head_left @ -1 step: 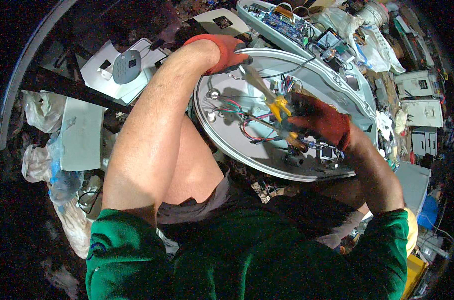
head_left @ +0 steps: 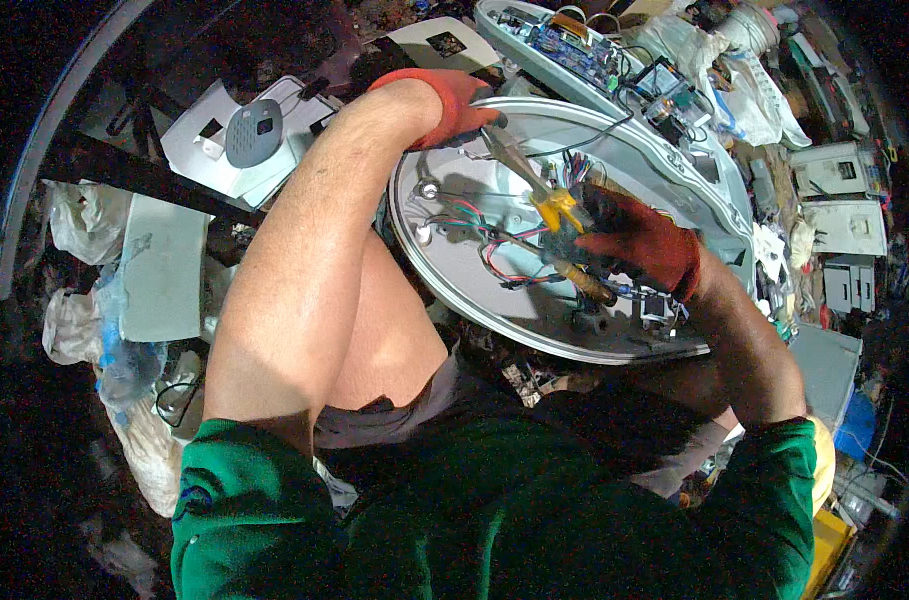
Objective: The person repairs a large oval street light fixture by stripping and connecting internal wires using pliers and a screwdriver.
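My left hand (head_left: 456, 108), in a red glove with dark fingertips, grips the far-left rim of a large oval grey plastic housing (head_left: 454, 285). The housing lies open side up in front of my legs, with coloured wires (head_left: 479, 222) and small parts inside. Over its middle, my right hand (head_left: 629, 240) in a red and dark glove is closed on a yellow-handled tool (head_left: 556, 208). That tool's broad metal blade slants toward my left fingers. Below it lies a thin-shafted screwdriver (head_left: 586, 284) with an amber handle; whether my right fingers also hold it I cannot tell.
Behind the housing rests another grey shell with a blue circuit board (head_left: 594, 62). A grey rounded device (head_left: 255, 134) sits on white panels at the left, near a pale flat panel (head_left: 164, 268). Plastic bags (head_left: 764, 95) and white casings (head_left: 842, 226) crowd the right.
The yellow-handled tool and my right hand have shifted very slightly. My left hand stays on the rim.
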`<move>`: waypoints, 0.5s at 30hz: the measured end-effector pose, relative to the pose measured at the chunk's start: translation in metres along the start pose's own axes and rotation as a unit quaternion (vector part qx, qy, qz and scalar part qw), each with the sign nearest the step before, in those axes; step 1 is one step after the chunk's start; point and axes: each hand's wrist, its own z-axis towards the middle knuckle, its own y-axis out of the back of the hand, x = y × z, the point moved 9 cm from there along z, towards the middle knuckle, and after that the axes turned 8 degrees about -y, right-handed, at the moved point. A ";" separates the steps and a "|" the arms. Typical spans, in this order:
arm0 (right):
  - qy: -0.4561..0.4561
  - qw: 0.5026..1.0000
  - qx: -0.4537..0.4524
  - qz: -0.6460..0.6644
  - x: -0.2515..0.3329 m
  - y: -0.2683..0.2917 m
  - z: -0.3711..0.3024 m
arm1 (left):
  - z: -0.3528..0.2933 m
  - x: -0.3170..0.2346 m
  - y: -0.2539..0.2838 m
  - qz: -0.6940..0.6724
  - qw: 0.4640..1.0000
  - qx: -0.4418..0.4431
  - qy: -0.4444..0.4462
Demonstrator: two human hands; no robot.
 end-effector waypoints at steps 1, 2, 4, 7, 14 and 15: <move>0.000 1.000 -0.010 -0.013 -0.002 0.003 0.000 | 0.003 0.002 -0.001 0.004 1.000 -0.006 -0.003; 0.000 0.999 -0.020 -0.026 -0.003 0.005 0.000 | 0.005 0.003 -0.003 0.009 1.000 -0.011 -0.006; 0.026 0.999 -0.032 -0.034 -0.006 0.005 0.002 | 0.000 0.000 0.001 0.012 1.000 -0.020 0.002; 0.145 0.971 -0.094 -0.163 -0.005 0.001 -0.002 | -0.006 -0.003 0.008 0.005 0.999 -0.030 0.026; 0.210 0.744 -0.296 -0.561 0.015 -0.024 0.001 | -0.002 -0.001 0.007 0.002 1.000 -0.026 0.017; 0.219 0.743 -0.287 -0.563 0.017 -0.028 0.003 | -0.002 0.000 0.007 0.005 0.999 -0.030 0.015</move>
